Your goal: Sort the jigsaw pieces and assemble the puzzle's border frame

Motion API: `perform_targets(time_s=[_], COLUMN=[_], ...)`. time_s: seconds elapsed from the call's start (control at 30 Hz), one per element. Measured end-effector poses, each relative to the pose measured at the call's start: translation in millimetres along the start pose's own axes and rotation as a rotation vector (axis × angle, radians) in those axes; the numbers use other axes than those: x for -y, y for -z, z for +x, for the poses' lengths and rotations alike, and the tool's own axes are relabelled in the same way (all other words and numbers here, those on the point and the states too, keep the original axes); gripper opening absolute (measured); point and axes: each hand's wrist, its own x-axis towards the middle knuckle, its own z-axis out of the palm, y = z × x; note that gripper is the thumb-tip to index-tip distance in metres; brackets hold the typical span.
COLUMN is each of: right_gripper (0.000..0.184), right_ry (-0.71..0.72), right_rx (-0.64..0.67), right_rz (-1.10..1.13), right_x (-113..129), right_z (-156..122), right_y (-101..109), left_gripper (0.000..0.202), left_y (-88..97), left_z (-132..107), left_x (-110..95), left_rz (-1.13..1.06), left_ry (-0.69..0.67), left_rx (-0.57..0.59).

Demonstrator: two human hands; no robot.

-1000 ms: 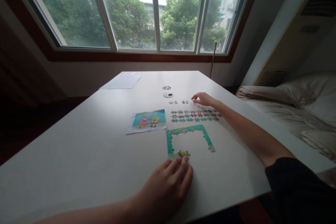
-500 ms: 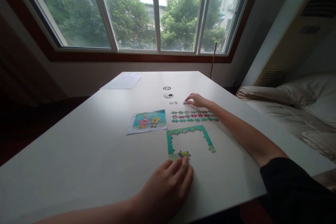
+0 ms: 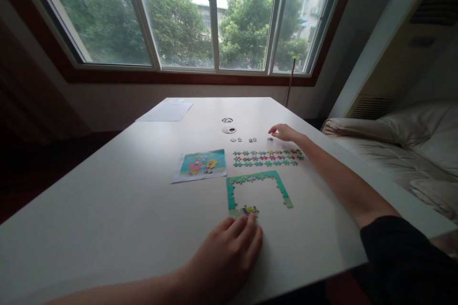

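My left hand [image 3: 231,245] lies on the table with its fingers stretched out, fingertips on the lower left corner of a part-built jigsaw puzzle [image 3: 231,195]. That puzzle is a teal and green border, and a colourful cluster of joined pieces [image 3: 249,210] shows just beyond my fingertips. Farther off, my right hand [image 3: 285,132] hovers low with its fingers apart, close to a small loose puzzle piece [image 3: 270,139]; whether it touches the piece is hard to see. More loose pieces [image 3: 253,140] lie to its left. Nearer me run three rows of puzzle pieces [image 3: 268,157].
A printed cartoon picture [image 3: 202,164] lies left of the rows. Two round items [image 3: 229,130] sit beyond the loose pieces. White paper [image 3: 166,111] rests at the table's far left corner. A cream sofa [image 3: 393,152] stands to the right of the white table [image 3: 125,209].
My right hand has moved right, from the piece beside the other loose ones to a piece farther right. A small pair of pieces shows where it was. My left hand stays put.
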Motion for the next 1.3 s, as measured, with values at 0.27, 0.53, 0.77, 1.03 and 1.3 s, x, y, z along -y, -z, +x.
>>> perform_targets(time_s=[0.27,0.53,0.77,1.03,1.3], right_gripper=[0.029,0.029,0.024,0.030,0.024], right_ry=[0.204,0.243,0.132,0.108,0.308], right_rx=[0.027,0.079,0.217,0.268,0.312], right_rz=[0.080,0.136,0.189,0.285,0.551], right_x=[59.2,103.7,105.9,110.0,125.0], right_z=[12.7,27.2,37.8,32.3,-44.9], right_y=[-9.8,-13.1,-4.2,4.4,20.9], left_gripper=[0.027,0.027,0.027,0.026,0.027], left_y=[2.7,6.6,12.1,5.6,10.7], left_z=[0.3,-0.6,1.4,-2.3,-1.1], left_x=[-0.8,-1.3,-1.2,-0.6,1.4], left_rz=[0.017,0.014,0.015,0.015,-0.002], left_ry=[-0.006,-0.007,-0.002,-0.009,-0.015], left_rx=[-0.017,0.013,0.024,0.003,0.018])
